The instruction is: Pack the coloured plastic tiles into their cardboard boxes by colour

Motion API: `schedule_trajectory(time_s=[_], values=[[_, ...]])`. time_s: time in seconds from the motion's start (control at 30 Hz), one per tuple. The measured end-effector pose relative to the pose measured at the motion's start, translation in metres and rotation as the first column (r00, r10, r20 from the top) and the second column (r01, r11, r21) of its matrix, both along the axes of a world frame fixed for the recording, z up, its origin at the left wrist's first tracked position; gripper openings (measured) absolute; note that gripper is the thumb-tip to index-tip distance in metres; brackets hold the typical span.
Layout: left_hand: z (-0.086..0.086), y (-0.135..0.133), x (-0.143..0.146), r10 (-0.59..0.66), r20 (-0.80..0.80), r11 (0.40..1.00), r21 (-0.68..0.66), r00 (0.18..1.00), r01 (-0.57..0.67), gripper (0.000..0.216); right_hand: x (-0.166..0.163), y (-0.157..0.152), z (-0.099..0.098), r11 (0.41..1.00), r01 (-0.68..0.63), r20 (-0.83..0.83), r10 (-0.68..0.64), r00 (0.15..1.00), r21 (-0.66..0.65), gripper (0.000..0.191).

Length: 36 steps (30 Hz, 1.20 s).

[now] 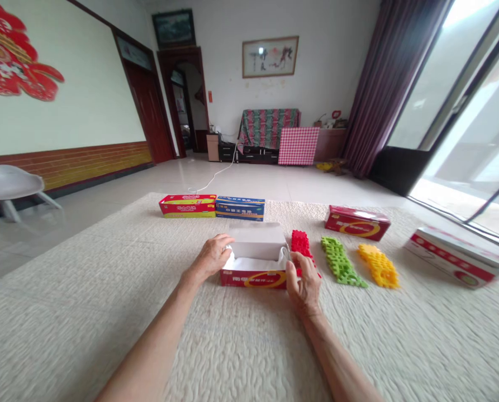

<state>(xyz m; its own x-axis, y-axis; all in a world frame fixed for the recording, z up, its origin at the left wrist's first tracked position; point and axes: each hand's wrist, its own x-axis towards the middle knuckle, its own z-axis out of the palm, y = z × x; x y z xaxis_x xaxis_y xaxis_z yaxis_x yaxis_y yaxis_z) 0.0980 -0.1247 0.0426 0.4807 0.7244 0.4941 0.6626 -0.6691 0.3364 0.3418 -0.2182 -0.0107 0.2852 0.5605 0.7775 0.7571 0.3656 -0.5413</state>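
In front of me stands a red cardboard box (pixel 253 280) with its lid (pixel 255 231) raised at the back. White material (pixel 257 263) lines the inside. My left hand (pixel 211 255) is closed on the box's left end, its fingertips at the white side flap. At the right end my right hand (pixel 304 285) is closed on the edge, thumb towards the front corner. Just behind that hand lies a strip of red plastic pieces (pixel 300 244), partly covered by it. A green strip (pixel 341 261) and a yellow strip (pixel 379 265) of such pieces lie farther right.
A red-and-green box (pixel 188 207) and a blue box (pixel 241 209) stand side by side behind. Another red box (pixel 357 223) and a white-and-red box (pixel 454 258) are on the right. Everything rests on a quilted cream cover (pixel 127 307). A white chair (pixel 10 184) stands far left.
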Motion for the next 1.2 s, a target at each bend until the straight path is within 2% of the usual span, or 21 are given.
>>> schedule_trajectory(time_s=[0.17,0.4,0.57,0.73,0.9,1.03,1.2], values=[[-0.006,0.005,0.000,0.023,0.088,1.000,-0.008,0.996,-0.022,0.034,0.001,0.002,-0.002,1.000,-0.018,0.011,0.018,1.000,0.014,0.021],[-0.008,0.004,0.004,0.075,0.133,0.996,-0.047,0.988,-0.069,0.035,0.004,0.000,-0.001,0.998,-0.062,0.004,0.062,0.998,-0.005,0.021],[-0.009,0.005,0.001,0.085,0.165,0.990,-0.122,0.983,-0.065,0.036,0.006,-0.002,-0.003,0.993,-0.112,0.006,0.112,0.994,-0.023,0.024],[-0.012,0.013,-0.001,0.118,0.193,0.983,-0.164,0.974,-0.087,0.037,0.003,-0.006,-0.002,0.981,-0.192,0.026,0.193,0.981,-0.041,0.042],[-0.012,0.033,0.001,0.105,0.196,0.982,-0.177,0.975,-0.070,0.037,0.000,-0.003,0.000,0.979,-0.196,0.024,0.198,0.980,-0.046,0.050],[-0.012,0.051,0.001,0.067,0.229,0.980,-0.199,0.971,-0.021,0.035,-0.002,0.001,-0.007,0.978,-0.196,0.069,0.201,0.977,-0.070,0.063],[-0.019,0.069,0.002,-0.002,0.338,0.966,-0.243,0.941,0.089,0.034,-0.005,0.004,-0.014,0.974,-0.153,0.099,0.171,0.980,-0.169,0.082]])
